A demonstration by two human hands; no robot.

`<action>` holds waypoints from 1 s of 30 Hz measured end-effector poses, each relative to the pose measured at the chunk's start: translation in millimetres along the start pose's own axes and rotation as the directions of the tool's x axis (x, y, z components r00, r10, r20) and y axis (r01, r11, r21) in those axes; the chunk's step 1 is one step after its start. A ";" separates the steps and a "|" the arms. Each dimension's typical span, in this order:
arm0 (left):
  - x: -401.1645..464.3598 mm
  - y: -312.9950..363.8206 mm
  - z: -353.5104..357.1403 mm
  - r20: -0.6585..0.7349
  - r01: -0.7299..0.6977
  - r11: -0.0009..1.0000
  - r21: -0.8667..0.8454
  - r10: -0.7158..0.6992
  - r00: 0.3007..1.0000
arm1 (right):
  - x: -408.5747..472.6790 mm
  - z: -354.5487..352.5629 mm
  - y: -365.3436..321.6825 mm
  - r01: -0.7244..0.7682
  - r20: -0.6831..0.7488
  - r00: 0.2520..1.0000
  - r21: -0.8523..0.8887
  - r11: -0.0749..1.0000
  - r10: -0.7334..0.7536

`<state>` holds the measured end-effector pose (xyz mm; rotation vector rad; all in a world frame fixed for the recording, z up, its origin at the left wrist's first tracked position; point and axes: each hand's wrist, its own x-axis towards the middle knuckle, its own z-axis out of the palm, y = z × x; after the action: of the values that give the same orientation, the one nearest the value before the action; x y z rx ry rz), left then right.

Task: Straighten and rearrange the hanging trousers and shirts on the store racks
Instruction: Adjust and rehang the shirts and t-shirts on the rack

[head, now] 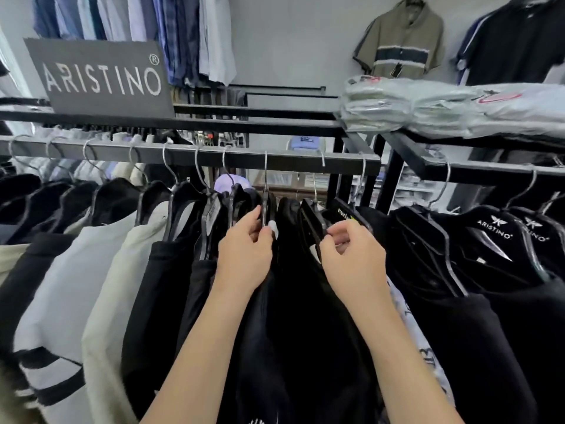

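A black rack rail carries a row of shirts on black hangers with metal hooks. Black shirts hang in the middle, cream and white ones to the left. My left hand grips the black hanger at the centre, fingers curled round its neck. My right hand pinches the shoulder of the neighbouring hanger to the right. Both forearms reach up from the bottom of the view.
A grey brand sign stands on the rack top at left. Folded bagged shirts lie on a second rack at right, with more black shirts below. Shirts hang on the back wall.
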<state>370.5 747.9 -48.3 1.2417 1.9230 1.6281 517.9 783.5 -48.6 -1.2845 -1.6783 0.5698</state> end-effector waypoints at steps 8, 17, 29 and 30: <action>-49.8 17.1 29.3 0.002 -0.381 0.883 0.274 0.396 0.918 | -6.3 0.0 -11.5 -0.260 0.475 0.865 0.147 0.954 0.163; -27.1 7.4 -0.5 0.328 -0.285 0.764 0.579 0.101 0.939 | 4.1 -32.8 4.7 -0.579 0.525 0.779 0.392 0.715 0.343; -38.0 14.2 13.0 0.336 -0.317 0.439 0.841 0.035 0.941 | 10.3 -42.9 8.2 -0.585 0.516 0.770 0.338 0.737 0.375; -42.8 16.5 17.1 0.337 -0.322 0.395 0.861 0.032 0.941 | 10.1 -41.5 9.7 -0.557 0.489 0.788 0.306 0.772 0.374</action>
<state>413.6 724.8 -49.9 1.9661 2.6173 0.2169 558.3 789.5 -32.8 -1.3076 -1.3966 1.5295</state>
